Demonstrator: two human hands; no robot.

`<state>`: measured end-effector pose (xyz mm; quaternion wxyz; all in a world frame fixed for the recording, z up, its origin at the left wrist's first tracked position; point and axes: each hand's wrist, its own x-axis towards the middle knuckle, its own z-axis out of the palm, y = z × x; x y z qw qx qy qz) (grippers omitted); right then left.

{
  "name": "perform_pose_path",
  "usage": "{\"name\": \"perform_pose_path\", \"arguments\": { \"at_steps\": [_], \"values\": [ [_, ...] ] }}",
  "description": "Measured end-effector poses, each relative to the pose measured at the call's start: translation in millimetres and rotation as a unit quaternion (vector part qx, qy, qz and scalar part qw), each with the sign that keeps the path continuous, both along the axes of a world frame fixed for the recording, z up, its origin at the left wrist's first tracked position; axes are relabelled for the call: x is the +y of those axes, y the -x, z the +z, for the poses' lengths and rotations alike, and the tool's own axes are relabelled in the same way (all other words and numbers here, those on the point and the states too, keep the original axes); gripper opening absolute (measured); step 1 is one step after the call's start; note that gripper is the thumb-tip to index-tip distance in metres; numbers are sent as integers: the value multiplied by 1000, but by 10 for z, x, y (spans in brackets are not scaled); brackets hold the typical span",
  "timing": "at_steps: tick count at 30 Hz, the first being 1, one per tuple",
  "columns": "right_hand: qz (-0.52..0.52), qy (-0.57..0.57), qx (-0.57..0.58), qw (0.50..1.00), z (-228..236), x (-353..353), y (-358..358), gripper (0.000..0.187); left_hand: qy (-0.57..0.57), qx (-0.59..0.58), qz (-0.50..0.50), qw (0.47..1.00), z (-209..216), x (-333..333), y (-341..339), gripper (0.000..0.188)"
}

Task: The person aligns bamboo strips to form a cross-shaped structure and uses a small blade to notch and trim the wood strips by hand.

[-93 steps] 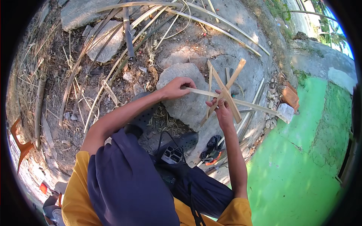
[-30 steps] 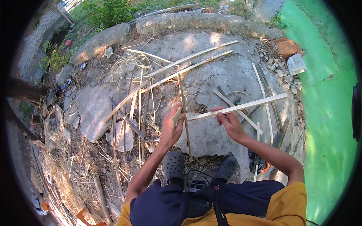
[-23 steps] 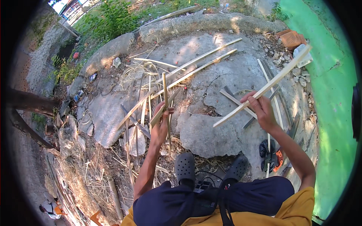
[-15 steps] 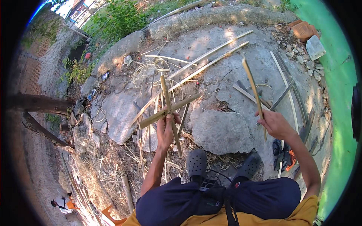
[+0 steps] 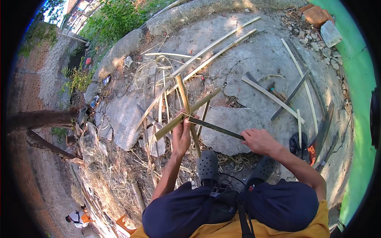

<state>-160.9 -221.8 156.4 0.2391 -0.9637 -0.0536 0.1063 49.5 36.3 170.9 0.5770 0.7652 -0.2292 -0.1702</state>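
Observation:
Two bamboo strips point(image 5: 205, 99) lie crossed in the air, held at their crossing by my left hand point(image 5: 181, 137), whose fingers are closed round them. My right hand point(image 5: 260, 141) pinches the near right end of another bamboo strip point(image 5: 218, 127), its dark green side showing. That strip slants up to the left, and its far end meets the crossing beside my left thumb. Whether it is tucked between the crossed strips or only touches them, I cannot tell.
Long pale bamboo strips point(image 5: 222, 43) and thin curled strips point(image 5: 152, 65) lie on the cracked concrete. To the right are dark strips point(image 5: 291, 95), an orange-handled saw point(image 5: 312, 154) and a black bag point(image 5: 295, 143). My grey clogs point(image 5: 207, 164) stand below. Another person point(image 5: 77, 218) is far left.
My right hand has lowered and moved left, turning its strip from nearly upright to slanting, with the far end now at the crossing. My left hand keeps hold of the crossed strips.

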Motion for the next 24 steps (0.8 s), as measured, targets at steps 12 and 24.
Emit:
{"name": "perform_pose_path", "arguments": {
  "at_steps": [12, 24],
  "values": [
    [-18, 27, -38, 999, -15, -35, 38, 30, 103, 69, -49, 991, 101, -109, 186, 43],
    [-52, 45, -45, 997, -241, -136, 183, 30, 80, 6, -92, 993, 192, -195, 129, 46]
  ]
}}
